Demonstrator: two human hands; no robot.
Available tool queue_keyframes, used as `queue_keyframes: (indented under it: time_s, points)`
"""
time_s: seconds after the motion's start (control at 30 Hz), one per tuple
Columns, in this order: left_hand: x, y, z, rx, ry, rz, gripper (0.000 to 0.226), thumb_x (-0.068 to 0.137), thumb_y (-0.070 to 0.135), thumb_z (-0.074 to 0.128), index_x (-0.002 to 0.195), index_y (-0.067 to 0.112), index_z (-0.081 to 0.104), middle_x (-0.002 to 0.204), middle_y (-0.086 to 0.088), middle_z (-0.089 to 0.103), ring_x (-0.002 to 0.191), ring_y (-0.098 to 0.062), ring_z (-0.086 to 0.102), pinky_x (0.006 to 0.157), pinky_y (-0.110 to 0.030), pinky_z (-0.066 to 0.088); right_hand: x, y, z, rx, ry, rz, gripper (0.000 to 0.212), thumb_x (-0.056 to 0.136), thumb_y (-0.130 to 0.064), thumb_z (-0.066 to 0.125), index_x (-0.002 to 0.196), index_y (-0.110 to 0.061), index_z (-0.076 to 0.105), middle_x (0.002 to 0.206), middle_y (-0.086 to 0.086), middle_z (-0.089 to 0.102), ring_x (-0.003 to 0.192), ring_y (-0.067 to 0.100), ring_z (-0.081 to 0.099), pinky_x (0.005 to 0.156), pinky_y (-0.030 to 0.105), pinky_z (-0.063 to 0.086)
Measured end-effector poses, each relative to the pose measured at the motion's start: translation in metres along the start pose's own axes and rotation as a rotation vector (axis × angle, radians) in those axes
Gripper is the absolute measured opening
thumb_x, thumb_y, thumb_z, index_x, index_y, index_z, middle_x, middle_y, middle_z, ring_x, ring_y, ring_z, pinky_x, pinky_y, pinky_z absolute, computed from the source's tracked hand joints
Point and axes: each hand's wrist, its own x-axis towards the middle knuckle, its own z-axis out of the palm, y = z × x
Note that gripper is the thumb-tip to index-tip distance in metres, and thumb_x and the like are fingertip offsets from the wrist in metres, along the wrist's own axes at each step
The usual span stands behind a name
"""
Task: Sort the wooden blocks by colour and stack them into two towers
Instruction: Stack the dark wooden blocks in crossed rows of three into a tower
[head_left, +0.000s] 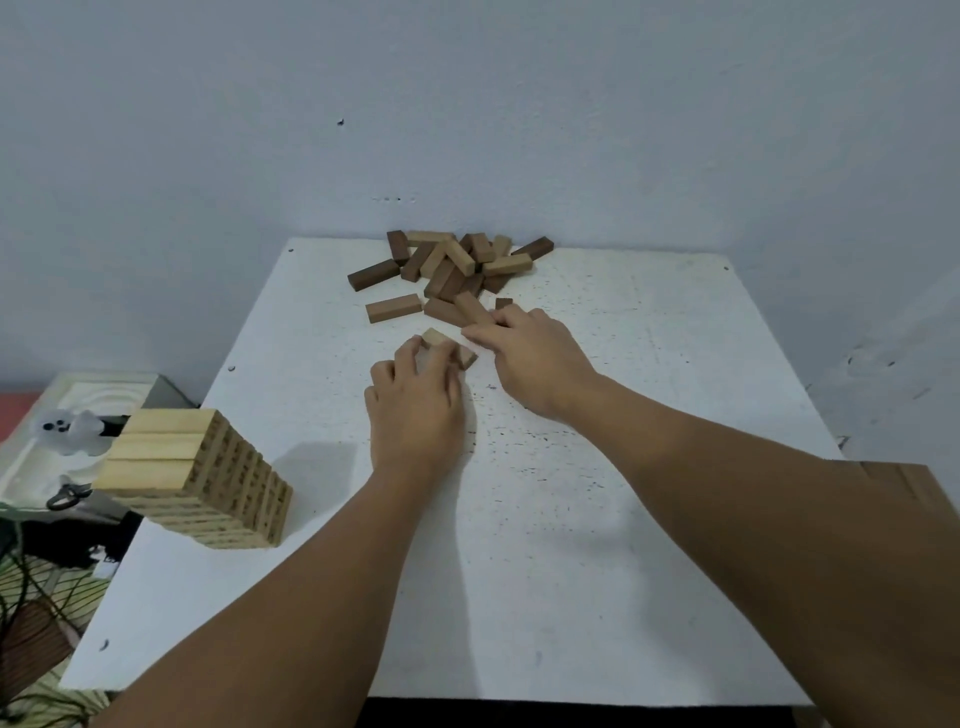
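Observation:
A tall tower of light wooden blocks (200, 475) stands at the table's left edge. A loose pile of light and dark blocks (452, 262) lies at the far middle of the white table (597, 467). My left hand (415, 405) grips light blocks (435, 338) in curled fingers just in front of the pile. My right hand (530, 353) lies beside it, fingertips on a dark block (475, 309) at the pile's near edge. One light block (393, 308) lies apart at the left of the pile.
A grey wall rises right behind the table. Left of the table, lower down, are a white tray with a small ghost-like figure (70, 428) and some clutter. A brown board (914, 488) shows past the table's right edge.

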Motion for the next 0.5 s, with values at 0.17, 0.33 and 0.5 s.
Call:
queue_keyframes:
  time_s: [0.17, 0.33, 0.5]
  points:
    - [0.001, -0.001, -0.001, -0.175, 0.049, -0.025, 0.019, 0.106, 0.036, 0.043, 0.114, 0.033, 0.060, 0.141, 0.005, 0.049, 0.126, -0.026, 0.041, 0.101, -0.042, 0.038, -0.017, 0.011, 0.004, 0.083, 0.277, 0.018, 0.026, 0.098, -0.028, 0.056, 0.118, -0.035, 0.071, 0.116, -0.004, 0.063, 0.112, 0.025, 0.052, 0.104, 0.044, 0.039]
    - [0.002, -0.005, 0.000, -0.183, 0.050, -0.021, 0.028, 0.106, 0.037, 0.046, 0.128, 0.036, 0.064, 0.140, 0.005, 0.052, 0.128, -0.023, 0.038, 0.103, -0.040, 0.038, -0.015, 0.008, -0.004, 0.049, 0.156, 0.104, 0.037, 0.100, -0.034, 0.052, 0.137, -0.038, 0.055, 0.130, 0.002, 0.056, 0.119, 0.029, 0.051, 0.103, 0.047, 0.041]
    - [0.001, -0.006, -0.002, -0.154, 0.028, 0.007, 0.037, 0.109, 0.038, 0.041, 0.142, 0.042, 0.057, 0.145, 0.010, 0.053, 0.129, -0.023, 0.037, 0.104, -0.040, 0.037, -0.019, 0.003, 0.001, 0.026, 0.032, 0.075, 0.047, 0.105, -0.026, 0.046, 0.152, -0.030, 0.041, 0.146, 0.012, 0.049, 0.126, 0.036, 0.051, 0.105, 0.052, 0.043]
